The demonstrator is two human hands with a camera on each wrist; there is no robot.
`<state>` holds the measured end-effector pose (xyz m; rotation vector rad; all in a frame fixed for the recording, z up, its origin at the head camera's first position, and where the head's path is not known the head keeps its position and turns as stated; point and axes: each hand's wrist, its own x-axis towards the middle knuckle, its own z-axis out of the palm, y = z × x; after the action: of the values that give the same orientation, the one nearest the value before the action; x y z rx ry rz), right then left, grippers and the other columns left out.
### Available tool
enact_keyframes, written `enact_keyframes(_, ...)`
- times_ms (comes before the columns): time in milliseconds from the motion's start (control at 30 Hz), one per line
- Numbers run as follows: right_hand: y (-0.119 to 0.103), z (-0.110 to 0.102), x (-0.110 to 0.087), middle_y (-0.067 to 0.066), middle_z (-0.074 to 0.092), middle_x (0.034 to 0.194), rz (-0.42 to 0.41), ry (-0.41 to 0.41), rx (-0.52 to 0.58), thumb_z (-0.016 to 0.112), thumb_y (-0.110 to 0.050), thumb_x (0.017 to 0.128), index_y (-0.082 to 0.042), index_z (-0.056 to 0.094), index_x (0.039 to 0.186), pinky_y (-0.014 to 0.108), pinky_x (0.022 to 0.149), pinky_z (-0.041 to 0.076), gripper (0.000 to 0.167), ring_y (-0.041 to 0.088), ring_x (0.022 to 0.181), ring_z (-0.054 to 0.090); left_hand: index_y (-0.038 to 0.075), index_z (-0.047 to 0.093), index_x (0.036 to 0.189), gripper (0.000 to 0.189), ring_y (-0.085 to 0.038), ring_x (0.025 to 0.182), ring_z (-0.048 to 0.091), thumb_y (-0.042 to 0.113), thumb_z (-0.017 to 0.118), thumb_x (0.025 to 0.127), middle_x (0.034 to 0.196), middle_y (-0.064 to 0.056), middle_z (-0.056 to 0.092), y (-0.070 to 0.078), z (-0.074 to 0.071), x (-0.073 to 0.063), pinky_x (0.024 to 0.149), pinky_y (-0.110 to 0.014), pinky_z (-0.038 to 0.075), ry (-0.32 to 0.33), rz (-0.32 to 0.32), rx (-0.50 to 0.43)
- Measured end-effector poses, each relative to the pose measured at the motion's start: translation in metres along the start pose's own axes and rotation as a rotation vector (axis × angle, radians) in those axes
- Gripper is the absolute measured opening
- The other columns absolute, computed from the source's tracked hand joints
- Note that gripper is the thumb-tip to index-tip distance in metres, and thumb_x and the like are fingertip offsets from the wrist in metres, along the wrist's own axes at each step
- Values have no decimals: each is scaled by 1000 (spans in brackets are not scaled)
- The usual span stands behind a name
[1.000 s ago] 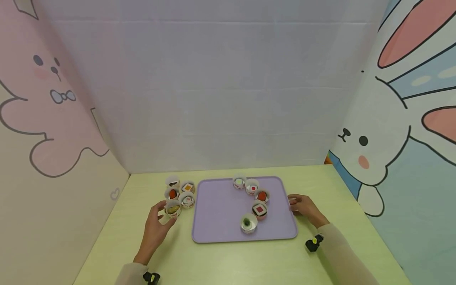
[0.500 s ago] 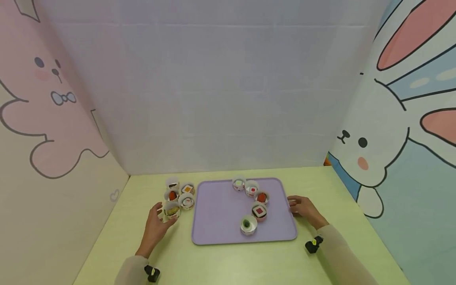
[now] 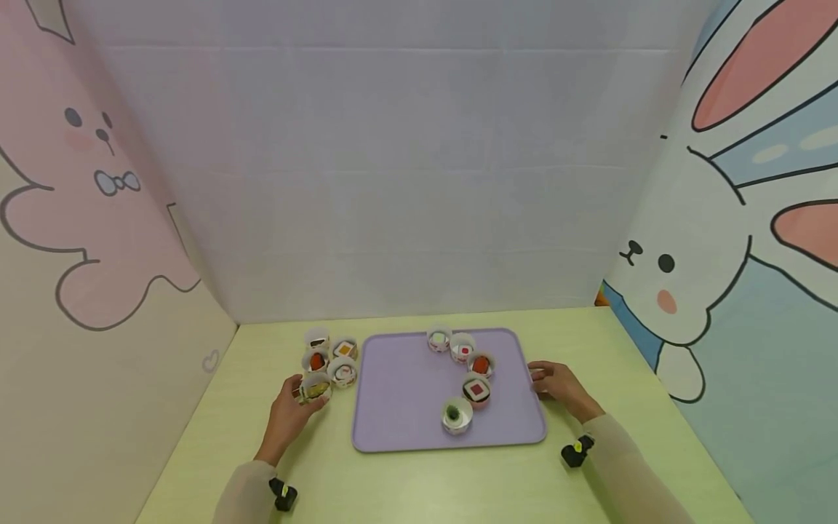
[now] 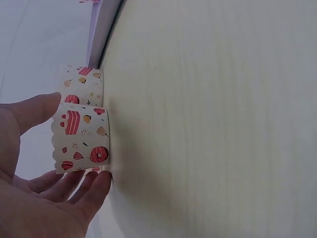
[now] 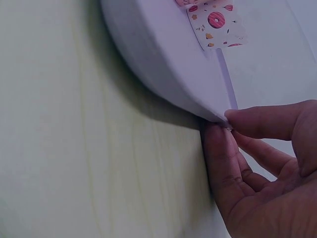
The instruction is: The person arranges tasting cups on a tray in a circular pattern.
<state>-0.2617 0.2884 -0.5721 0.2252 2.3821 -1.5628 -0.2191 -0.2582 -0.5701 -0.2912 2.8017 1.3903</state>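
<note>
My left hand (image 3: pixel 288 416) grips a paper baking cup (image 3: pixel 316 388) with a yellow-green piece inside, at the near end of a cluster left of the tray. In the left wrist view the thumb (image 4: pixel 42 109) lies at one side of this printed cup (image 4: pixel 81 139), and the fingers curl around the other. The cup stands upright on the table. My right hand (image 3: pixel 556 382) pinches the right edge of the lilac tray (image 3: pixel 399 393) between thumb and fingers, plain in the right wrist view at the tray rim (image 5: pixel 218 116).
Beside the gripped cup stand several cups, among them one with a red piece (image 3: pixel 317 360) and one with an orange-centred piece (image 3: pixel 344 349). On the tray a curved line of filled cups runs from a green-topped one (image 3: pixel 456 416) to the back edge. Printed walls border the table (image 3: pixel 406 487).
My left thumb and fingers have closed in around the cup from a looser spread. The right hand stays at the tray edge, and the tray has not visibly moved.
</note>
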Motion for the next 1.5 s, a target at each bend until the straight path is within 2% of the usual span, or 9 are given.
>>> enact_keyframes(167, -1, 1, -1, 23, 60, 120, 2, 5, 4, 60, -2, 90, 2, 51, 138, 34, 78, 57, 49, 21, 94, 64, -4, 33, 145, 77, -45, 124, 52, 27, 73, 86, 142, -34, 44, -1, 2, 3, 98, -55, 47, 12, 6, 9)
enact_keyframes(333, -3, 1, -4, 24, 60, 119, -6, -1, 0, 60, -1, 90, 4, 49, 138, 34, 77, 57, 50, 22, 94, 64, -2, 39, 141, 73, -40, 115, 57, 24, 75, 83, 135, -30, 53, -1, 6, 6, 90, -49, 49, 48, 32, 19)
enact_keyframes(433, -3, 2, -5, 24, 60, 119, 2, 9, 4, 61, 0, 89, 3, 51, 138, 34, 77, 57, 50, 21, 94, 64, -1, 40, 140, 72, -39, 114, 58, 23, 75, 83, 133, -28, 55, -1, 7, 8, 89, -48, 49, 47, 42, 21)
enact_keyframes(567, -3, 1, -6, 24, 61, 119, 2, 14, 1, 61, 0, 89, 4, 51, 137, 35, 76, 58, 49, 20, 92, 64, 0, 38, 141, 70, -40, 118, 56, 20, 74, 84, 133, -28, 55, -3, 8, 9, 92, -51, 47, 28, 49, 20)
enact_keyframes(767, -4, 2, -4, 24, 60, 119, 14, 17, -6, 61, 0, 89, 4, 50, 138, 35, 76, 58, 50, 19, 91, 64, -3, 39, 139, 67, -44, 118, 55, 12, 73, 83, 133, -32, 54, -2, 9, 9, 94, -56, 47, 38, 53, 39)
enact_keyframes(967, -5, 2, -4, 23, 60, 119, 21, 17, -11, 60, 0, 89, 3, 51, 138, 33, 76, 58, 50, 21, 92, 64, -4, 43, 135, 63, -44, 120, 54, 14, 74, 83, 134, -31, 54, -1, 10, 8, 95, -56, 46, 49, 48, 51)
enact_keyframes(1267, -3, 2, -5, 26, 59, 122, 10, 10, -15, 60, 0, 89, 4, 50, 138, 35, 78, 58, 50, 22, 95, 64, -3, 46, 136, 62, -47, 127, 49, 17, 74, 84, 139, -31, 51, -3, 10, 1, 101, -58, 43, 25, 57, 64)
enact_keyframes(1500, -2, 2, -5, 26, 59, 123, 6, 17, -14, 59, 1, 89, 4, 50, 138, 35, 78, 58, 50, 20, 94, 64, -2, 50, 131, 59, -41, 117, 57, 17, 75, 82, 131, -28, 58, -3, 9, -3, 95, -54, 46, 55, 85, 93)
